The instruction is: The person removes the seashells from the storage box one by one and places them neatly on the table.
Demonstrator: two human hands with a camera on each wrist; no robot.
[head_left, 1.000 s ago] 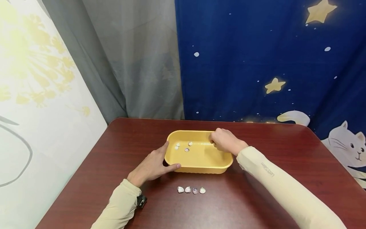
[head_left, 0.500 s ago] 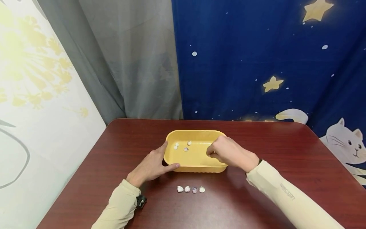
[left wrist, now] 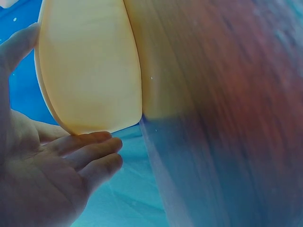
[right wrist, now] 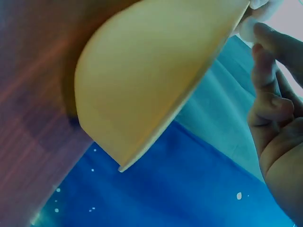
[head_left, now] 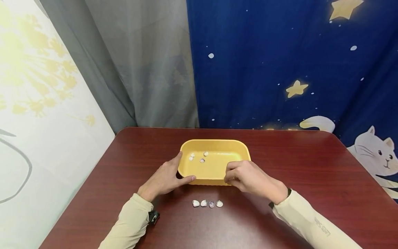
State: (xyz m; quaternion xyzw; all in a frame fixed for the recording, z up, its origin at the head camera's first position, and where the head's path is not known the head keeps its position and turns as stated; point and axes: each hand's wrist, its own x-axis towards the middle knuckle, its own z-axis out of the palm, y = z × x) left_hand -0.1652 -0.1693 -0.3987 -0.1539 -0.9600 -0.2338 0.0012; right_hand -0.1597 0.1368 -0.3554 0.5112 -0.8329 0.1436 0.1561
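A yellow plastic tub (head_left: 214, 182) stands on the table. Several small seashells (head_left: 202, 160) lie in its left half. In front of it, several more white and purplish shells (head_left: 211, 204) form a row. My left hand (head_left: 163, 180) rests against the tub's left end, thumb along the front rim, fingers extended; the left wrist view shows the left fingers (left wrist: 94, 153) loosely touching the outer wall. Over the tub's front right rim is my right hand (head_left: 245, 175). In the right wrist view it pinches a whitish shell (right wrist: 247, 29) between thumb and fingertips.
The reddish-brown table (head_left: 146, 145) extends around the tub. Behind it hang a grey curtain (head_left: 158, 69) and a blue curtain (head_left: 248, 76) with stars and a cat. A white patterned panel (head_left: 46, 145) stands on the left.
My right hand has come from the tub's far right part toward me, to above the front rim. My left hand stays at the tub's left end; the shell row is unchanged.
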